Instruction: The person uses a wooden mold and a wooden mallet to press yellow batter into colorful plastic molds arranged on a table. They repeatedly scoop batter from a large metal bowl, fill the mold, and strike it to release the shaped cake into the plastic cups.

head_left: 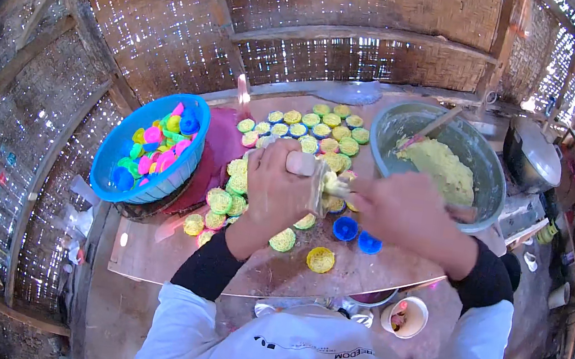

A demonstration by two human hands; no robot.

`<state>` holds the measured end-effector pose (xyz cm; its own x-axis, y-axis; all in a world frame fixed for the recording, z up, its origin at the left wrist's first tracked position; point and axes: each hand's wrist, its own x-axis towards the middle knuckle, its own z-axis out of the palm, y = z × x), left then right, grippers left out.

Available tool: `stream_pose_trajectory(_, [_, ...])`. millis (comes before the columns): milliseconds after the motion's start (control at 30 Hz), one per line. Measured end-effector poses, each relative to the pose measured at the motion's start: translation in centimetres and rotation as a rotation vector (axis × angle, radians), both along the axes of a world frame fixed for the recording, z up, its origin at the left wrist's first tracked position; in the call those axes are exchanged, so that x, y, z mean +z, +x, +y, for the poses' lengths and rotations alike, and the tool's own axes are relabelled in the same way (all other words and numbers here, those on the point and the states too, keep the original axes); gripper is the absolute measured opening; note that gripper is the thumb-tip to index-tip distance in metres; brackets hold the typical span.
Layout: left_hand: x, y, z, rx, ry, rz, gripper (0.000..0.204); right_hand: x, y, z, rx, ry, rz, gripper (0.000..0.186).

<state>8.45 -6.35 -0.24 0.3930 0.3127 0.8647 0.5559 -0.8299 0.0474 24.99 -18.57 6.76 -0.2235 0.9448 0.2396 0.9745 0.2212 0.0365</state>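
"How were the hands placed?"

"The left hand was closed around what looked like a see-through container above the table, seemingly to steady it, with pale batter on its right side. The right hand, half curled beside it, was blurred; I couldn't tell whether it gripped anything."

"And below?"

"Two empty blue moulds and a filled yellow mould sat nearest the body, probably for easy reach. Filled moulds crowded together beyond, perhaps saving room."

"Farther out?"

"A green basin stood right, its paddle leaning on the rim, likely to stay grabbable. Left, a blue basket kept loose coloured moulds together."
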Motion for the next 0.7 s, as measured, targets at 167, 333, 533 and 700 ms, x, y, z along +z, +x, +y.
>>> stream_pose_trajectory(167, [0.4, -1.4, 1.7, -0.029, -0.019, 0.086, 0.035, -2.0, -3.8, -1.6, 0.022, 0.255, -0.313, 0.028])
stream_pose_trajectory(333, [1.4, -3.2, 3.3, 0.078, 0.010, 0.151, 0.036, -0.2, -2.2, -5.2, -0.045, 0.279, -0.179, 0.023])
stream_pose_trajectory(533, [-1.8, -3.1, 5.3, 0.001, -0.203, -0.189, 0.030, -5.0, -0.8, -3.2, 0.043, 0.096, 1.030, 0.018])
stream_pose_trajectory(700, [-4.8, -0.1, 5.6, -0.324, -0.355, -0.651, 0.027, -9.7, -5.5, 0.7, 0.152, -0.389, 2.019, 0.024])
